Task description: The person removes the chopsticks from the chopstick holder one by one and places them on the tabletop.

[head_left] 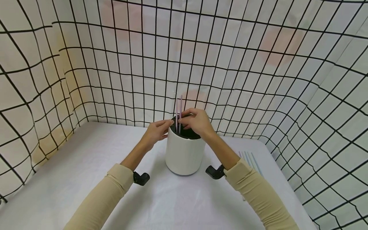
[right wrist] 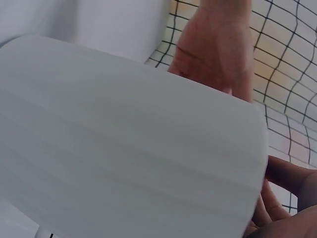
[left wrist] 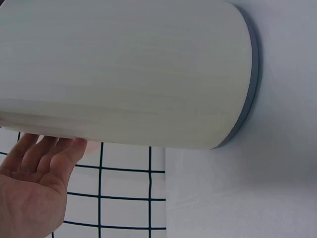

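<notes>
2 straws (head_left: 180, 110) stand upright in a white cup (head_left: 184, 153) at the middle of the desk (head_left: 86, 179). Right hand (head_left: 196, 121) pinches them at the rim; left hand (head_left: 156, 131) rests straight fingers against the rim. More straws (head_left: 250, 158) lie to the right.

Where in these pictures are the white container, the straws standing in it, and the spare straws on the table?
white container (head_left: 184, 153), head view, front wall.
standing straws (head_left: 180, 107), head view, upper shafts.
spare straws (head_left: 249, 157), head view, mid-length.
</notes>
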The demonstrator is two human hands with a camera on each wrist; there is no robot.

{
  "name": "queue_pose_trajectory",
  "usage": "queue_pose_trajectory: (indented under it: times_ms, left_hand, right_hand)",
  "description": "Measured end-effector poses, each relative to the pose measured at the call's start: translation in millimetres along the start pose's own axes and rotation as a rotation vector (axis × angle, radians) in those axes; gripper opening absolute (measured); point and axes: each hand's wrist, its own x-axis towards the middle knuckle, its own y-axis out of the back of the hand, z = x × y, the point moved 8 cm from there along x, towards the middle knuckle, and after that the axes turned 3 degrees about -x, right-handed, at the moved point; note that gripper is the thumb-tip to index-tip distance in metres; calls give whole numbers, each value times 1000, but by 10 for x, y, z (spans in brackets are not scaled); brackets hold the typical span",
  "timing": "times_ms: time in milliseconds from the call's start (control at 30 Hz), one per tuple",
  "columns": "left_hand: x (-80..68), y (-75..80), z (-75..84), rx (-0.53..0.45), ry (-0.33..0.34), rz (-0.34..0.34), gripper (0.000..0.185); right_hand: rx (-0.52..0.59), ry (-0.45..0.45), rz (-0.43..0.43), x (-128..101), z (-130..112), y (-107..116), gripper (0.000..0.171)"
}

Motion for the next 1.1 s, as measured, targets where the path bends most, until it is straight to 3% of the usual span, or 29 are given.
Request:
queue_pose_trajectory:
  times_ms: [400, 767, 1100]
  left_hand:
    - [-3, 0, -14, 1, 11, 22, 52]
    - [-19, -21, -4, 3, 5, 15, 52]
    - [-17, -15, -8, 2, 9, 11, 54]
  right_hand:
    - [166, -20, 81, -70, -217, 393, 28]
    - [395, -12, 296, -188, -318, 1080, 30]
    - [483, -35, 348, -354, -153, 1587, 30]
